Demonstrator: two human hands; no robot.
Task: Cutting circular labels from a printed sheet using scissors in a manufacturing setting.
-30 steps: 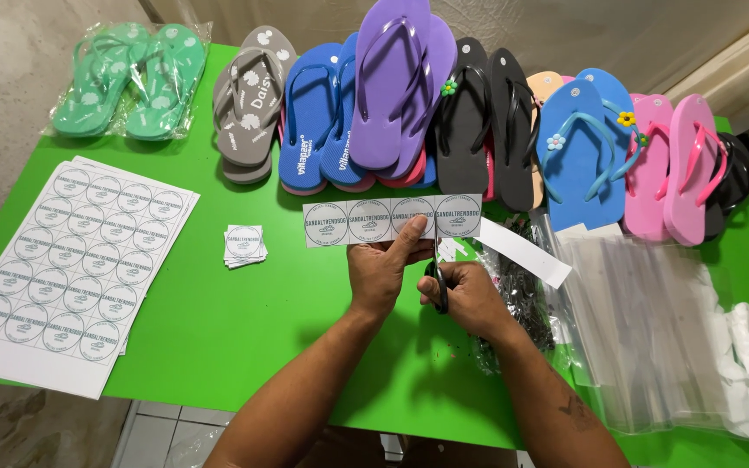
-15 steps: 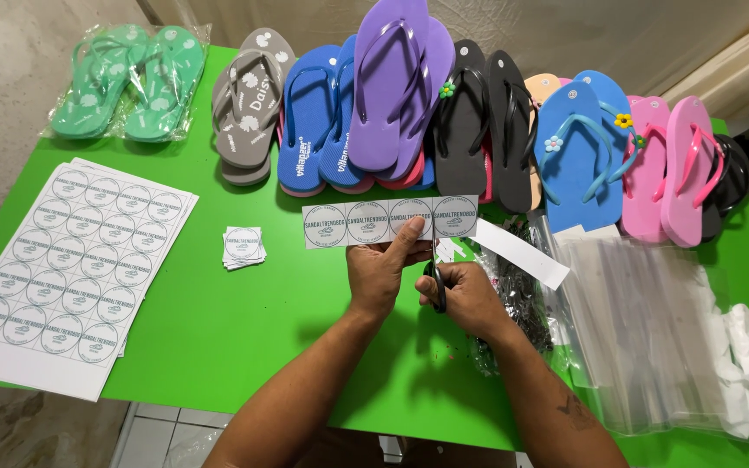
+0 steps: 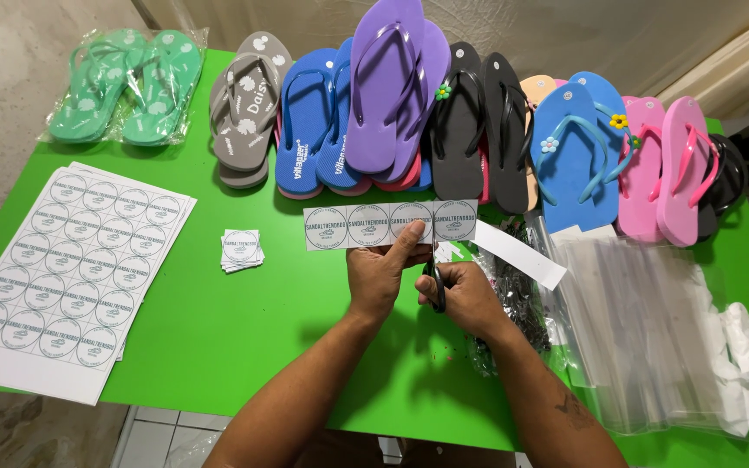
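Strip of labels (image 3: pixel 389 225) lies crosswise, left hand (image 3: pixel 381 276) pinching.

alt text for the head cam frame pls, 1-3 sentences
The left hand holds a strip of four round labels while the right hand works scissors at it, over a green table. Colourful flip-flops line the far edge; label sheets lie left.

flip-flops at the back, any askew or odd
One purple flip-flop lies propped on top of the blue pair, riding higher than the row. The rest stand roughly side by side; nothing looks damaged or spilled.
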